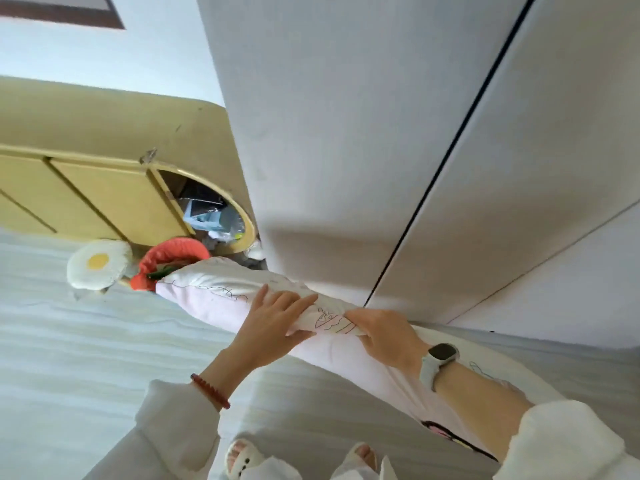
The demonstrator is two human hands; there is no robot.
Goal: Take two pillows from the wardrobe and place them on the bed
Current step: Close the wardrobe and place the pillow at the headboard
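Setting pillow [214, 289] onto bed [104, 341]: left hand [273, 323] fingers spread on top, thumb pinching beneath; right hand [384, 336] fingers curled round edge. Advise lowering flat, releasing together.

Home bedroom: tall white wardrobe doors [346, 150], yellow cabinet [104, 195], fried-egg plush toy [98, 268], pillow [214, 292], slippered feet [242, 459].

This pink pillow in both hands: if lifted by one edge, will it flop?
Probably flops: the pillow curves along its length and its cover bunches where the right hand grips. Likely light for its bulk, since the left hand only pinches the edge. The cloth cover should not slip.
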